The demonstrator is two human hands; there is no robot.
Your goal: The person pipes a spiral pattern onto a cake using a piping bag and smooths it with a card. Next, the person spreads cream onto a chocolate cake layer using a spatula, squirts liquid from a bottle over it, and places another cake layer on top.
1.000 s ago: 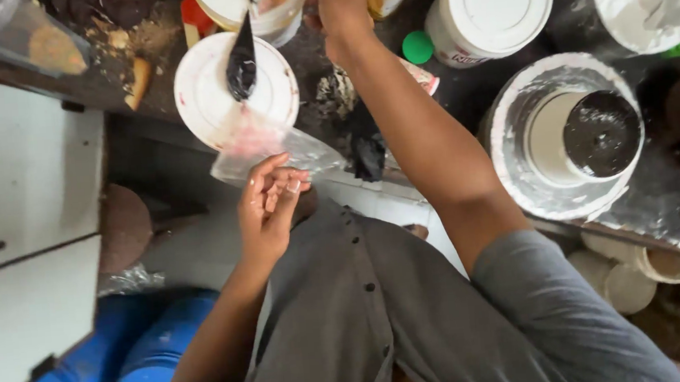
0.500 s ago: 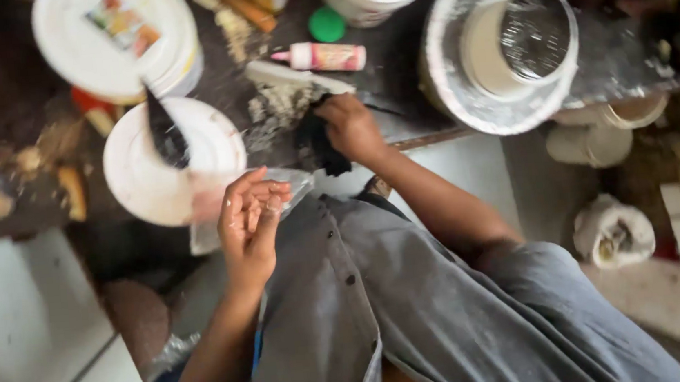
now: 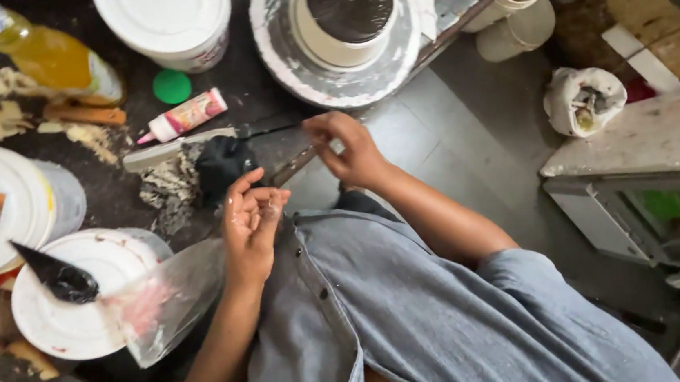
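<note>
My left hand (image 3: 251,223) is raised in front of my chest, fingers curled and smeared with white. A clear plastic bag (image 3: 165,300) with pinkish residue hangs from under its palm. At the counter's edge my right hand (image 3: 349,151) has thumb and fingers pinched together beside the dark blade of a long putty knife (image 3: 188,145). Whether it pinches something is hidden. A black lump (image 3: 223,164) and a pile of grey crumbs (image 3: 163,186) lie between the two hands.
A white lid (image 3: 80,316) bearing a black scoop (image 3: 60,277) sits at the left, beside white bucket lids (image 3: 165,18). A small glue bottle (image 3: 186,114), a green cap (image 3: 173,87), an oil bottle (image 3: 49,56) and a foil-wrapped ring (image 3: 286,48) stand behind. A cloth bundle (image 3: 586,100) lies on the floor.
My right hand has pulled back from the black lump to the counter's edge by the knife. The view has swung left and closer. My left hand stays at my chest.
</note>
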